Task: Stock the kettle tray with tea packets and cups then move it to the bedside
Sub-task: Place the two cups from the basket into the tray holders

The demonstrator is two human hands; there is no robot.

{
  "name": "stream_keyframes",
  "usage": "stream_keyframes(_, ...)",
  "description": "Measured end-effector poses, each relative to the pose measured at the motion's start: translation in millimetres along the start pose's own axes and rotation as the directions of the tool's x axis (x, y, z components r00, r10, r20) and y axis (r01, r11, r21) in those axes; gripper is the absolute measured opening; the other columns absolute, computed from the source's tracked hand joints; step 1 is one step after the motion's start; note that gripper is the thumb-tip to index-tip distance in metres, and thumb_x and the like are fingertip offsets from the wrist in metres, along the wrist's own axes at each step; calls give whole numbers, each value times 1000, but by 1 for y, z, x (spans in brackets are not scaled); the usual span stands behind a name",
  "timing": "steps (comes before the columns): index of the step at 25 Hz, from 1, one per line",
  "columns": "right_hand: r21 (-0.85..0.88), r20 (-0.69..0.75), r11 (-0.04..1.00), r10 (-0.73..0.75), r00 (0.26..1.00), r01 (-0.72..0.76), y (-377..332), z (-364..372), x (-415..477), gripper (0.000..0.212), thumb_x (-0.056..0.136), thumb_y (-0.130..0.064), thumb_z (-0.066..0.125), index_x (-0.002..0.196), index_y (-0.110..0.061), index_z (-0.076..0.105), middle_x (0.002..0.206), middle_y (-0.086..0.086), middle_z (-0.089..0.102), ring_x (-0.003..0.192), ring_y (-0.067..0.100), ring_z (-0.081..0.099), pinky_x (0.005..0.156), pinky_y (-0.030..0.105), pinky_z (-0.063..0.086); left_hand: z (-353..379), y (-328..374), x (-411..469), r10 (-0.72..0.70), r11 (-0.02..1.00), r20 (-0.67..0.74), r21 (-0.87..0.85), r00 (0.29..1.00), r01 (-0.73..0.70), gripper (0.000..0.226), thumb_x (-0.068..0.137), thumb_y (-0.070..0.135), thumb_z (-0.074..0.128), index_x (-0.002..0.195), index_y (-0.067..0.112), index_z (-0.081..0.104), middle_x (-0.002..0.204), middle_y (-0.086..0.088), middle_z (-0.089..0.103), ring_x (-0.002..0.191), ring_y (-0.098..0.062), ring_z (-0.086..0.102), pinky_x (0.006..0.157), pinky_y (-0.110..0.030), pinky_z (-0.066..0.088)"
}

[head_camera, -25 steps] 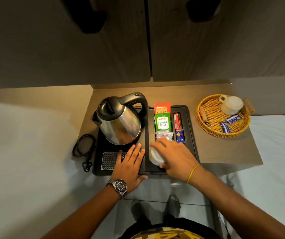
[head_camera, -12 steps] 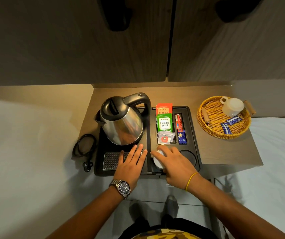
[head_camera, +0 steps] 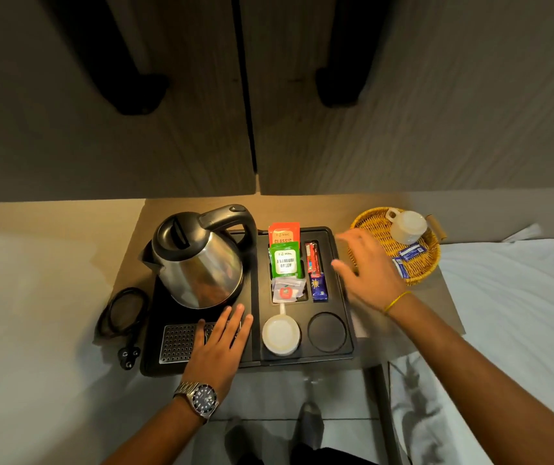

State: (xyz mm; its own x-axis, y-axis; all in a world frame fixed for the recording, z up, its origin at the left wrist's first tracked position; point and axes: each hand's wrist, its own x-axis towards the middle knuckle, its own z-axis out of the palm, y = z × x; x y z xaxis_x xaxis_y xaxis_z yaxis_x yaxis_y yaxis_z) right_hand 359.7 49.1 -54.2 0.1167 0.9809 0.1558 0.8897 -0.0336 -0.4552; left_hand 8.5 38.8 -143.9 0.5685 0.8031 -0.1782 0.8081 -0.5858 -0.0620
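Packets read "PREMIUM GREEN" ("CLASSIC" behind).

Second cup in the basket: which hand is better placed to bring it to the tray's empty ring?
Right. The right hand is open beside the wicker basket holding the cup, probably reaching for it. The left hand lies flat on the tray, across from it.
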Motion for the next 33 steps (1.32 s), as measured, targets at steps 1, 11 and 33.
stream_keyframes(1,-61,-52,994,84,995,-87,23,-12,16,51,91,-39,60,137,-17,53,138,8,51,126,30,51,107,47,45,1,0,1,2,1000,-4,-2,1000,-2,129,41,-11,88,155,13,34,163,-14,40,148,-35,42,99,-69,47)
stream_keyframes(11,-442,173,836,434,884,-325,129,-45,81,67,77,-36,73,140,-30,50,131,14,61,119,40,57,104,53,41,-5,3,4,-2,1000,65,-20,998,4,121,46,-6,92,154,12,40,162,-16,42,146,-36,43,98,-71,46)
stream_keyframes(33,-57,146,971,238,960,-232,-54,47,-98,70,77,-56,66,139,-33,46,117,-1,53,108,23,52,83,32,52,-13,6,1,-11,1000,74,-4,997,11,124,42,-10,89,154,11,41,162,-15,42,147,-36,43,100,-71,45)
